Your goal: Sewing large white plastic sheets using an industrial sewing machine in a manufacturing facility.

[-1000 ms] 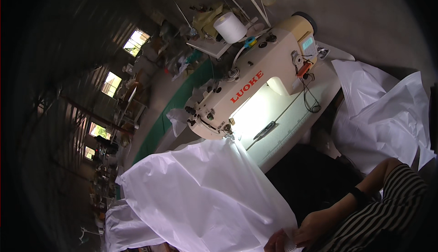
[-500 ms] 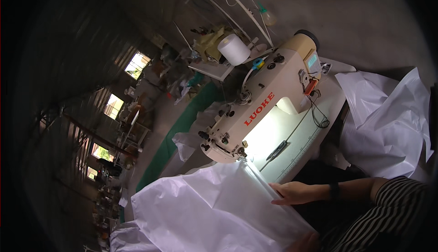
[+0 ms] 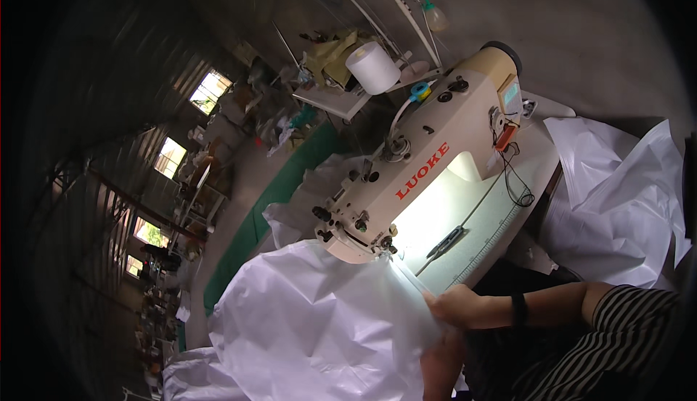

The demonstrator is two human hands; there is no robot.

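Note:
A cream industrial sewing machine (image 3: pixel 421 176) stands on a lit white table (image 3: pixel 501 216). A big sheet of thin white fabric (image 3: pixel 319 328) spreads from under its needle end toward the lower left. My right hand (image 3: pixel 454 305), on an arm with a black wristband and striped sleeve, presses and pinches the fabric's edge just beside the needle. My left forearm (image 3: pixel 438 365) shows below it. The left hand itself is hidden under the fabric.
Dark thread snips (image 3: pixel 444 242) lie on the table under the machine arm. A white thread cone (image 3: pixel 372 67) stands behind the machine. More white fabric (image 3: pixel 624 205) is heaped at the right. A green mat (image 3: pixel 276 205) and cluttered workstations run along the floor at left.
My right hand has moved up from the fabric's near side to its edge by the needle. The fabric has flattened and now lies under the machine's needle end.

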